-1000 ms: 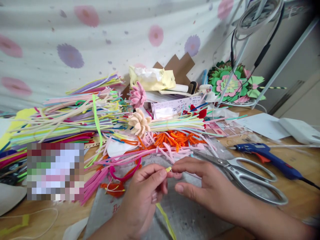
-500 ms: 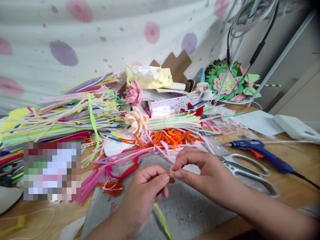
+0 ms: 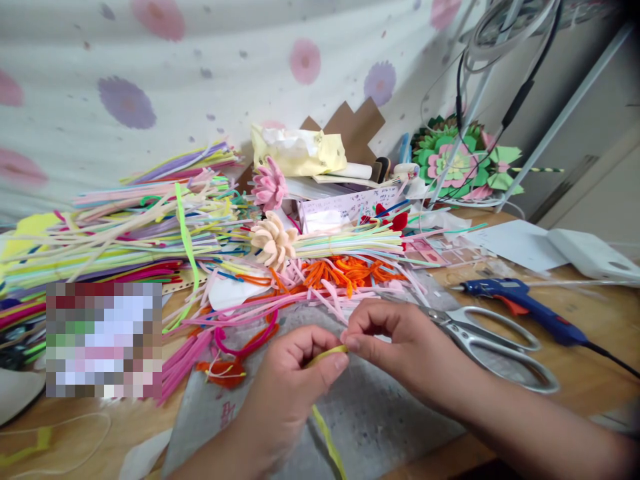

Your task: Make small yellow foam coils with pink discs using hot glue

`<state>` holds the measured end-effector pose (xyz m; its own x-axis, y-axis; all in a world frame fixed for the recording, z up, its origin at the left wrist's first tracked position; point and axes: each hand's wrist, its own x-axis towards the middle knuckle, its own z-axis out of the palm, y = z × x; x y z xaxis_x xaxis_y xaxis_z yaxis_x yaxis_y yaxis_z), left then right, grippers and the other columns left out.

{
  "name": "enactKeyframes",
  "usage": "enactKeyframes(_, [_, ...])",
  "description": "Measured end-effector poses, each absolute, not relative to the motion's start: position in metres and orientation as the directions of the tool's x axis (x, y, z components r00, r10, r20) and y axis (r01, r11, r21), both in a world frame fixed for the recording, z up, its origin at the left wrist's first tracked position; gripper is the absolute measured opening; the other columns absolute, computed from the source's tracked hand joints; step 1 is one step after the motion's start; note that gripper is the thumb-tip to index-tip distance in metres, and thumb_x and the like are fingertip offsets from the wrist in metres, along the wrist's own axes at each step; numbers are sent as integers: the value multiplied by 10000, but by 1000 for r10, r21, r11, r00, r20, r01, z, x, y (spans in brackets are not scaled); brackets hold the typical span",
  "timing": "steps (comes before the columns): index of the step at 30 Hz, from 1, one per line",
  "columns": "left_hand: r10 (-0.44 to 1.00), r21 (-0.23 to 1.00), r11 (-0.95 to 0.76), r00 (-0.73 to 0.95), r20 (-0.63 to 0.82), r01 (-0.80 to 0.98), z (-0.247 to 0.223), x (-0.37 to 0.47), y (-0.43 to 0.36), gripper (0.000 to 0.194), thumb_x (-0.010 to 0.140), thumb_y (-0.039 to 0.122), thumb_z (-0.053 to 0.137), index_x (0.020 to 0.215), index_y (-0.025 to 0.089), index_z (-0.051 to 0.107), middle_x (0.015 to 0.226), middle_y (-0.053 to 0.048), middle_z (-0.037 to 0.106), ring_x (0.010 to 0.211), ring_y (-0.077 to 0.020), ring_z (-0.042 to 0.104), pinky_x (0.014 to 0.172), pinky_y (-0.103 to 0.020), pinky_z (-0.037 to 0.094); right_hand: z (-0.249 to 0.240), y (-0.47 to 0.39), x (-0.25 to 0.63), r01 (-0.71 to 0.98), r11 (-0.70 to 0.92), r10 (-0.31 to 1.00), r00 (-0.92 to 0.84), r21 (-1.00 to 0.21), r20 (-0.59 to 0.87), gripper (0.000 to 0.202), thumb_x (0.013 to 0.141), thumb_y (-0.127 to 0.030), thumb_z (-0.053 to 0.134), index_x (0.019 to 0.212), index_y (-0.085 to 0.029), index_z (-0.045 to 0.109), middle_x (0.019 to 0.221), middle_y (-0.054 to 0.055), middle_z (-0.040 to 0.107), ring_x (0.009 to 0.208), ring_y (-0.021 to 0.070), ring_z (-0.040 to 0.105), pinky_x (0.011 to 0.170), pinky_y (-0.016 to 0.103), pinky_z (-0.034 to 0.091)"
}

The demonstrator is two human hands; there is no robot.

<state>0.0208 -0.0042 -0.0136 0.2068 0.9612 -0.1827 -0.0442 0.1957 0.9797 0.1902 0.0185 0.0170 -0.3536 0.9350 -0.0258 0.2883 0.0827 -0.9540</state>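
Note:
A thin yellow-green pipe cleaner (image 3: 327, 440) runs through my left hand (image 3: 295, 380), which is closed around it. Its upper end shows between the left thumb and forefinger. My right hand (image 3: 395, 340) pinches the tip of that end between thumb and forefinger, touching close to the left thumb. Below the left hand the rest of the strip hangs over a grey mat (image 3: 400, 433). Scissors (image 3: 480, 340) with silver handles lie just beyond the right wrist, their blades partly hidden by the hand.
Bundles of coloured pipe cleaners (image 3: 125, 233) heap up at the left and back. A peach flower (image 3: 273, 241) and orange pieces (image 3: 350, 275) lie beyond my hands. To the right rests a blue glue gun (image 3: 525, 307) with its cord; a metal stand (image 3: 470, 113) rises behind.
My left thumb has shifted lower, and more of the yellow-green strip now shows across my left fingers. My right hand keeps its pinch on the tip, nearly in place.

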Motion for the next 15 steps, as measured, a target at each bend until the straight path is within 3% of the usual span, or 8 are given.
enactKeyframes(7, [960,964,236,181,-213,-120,-12,22,-3,159,725,271,705,618,180,631,490,80,400,457,-75,257,441,-227,194,11,18,188,139,-29,922,-378,-990,-79,229,791,-360,583,672,-165,564,637,-20,500,616,122,445,597,253,357])
enactKeyframes(15, [942,923,305,220,-255,-236,-6,24,-4,144,695,261,723,615,173,641,453,87,405,424,-56,251,426,-215,169,10,17,193,-89,-166,899,-422,-982,-114,210,767,-354,650,696,-157,651,694,5,605,696,138,526,712,273,400])
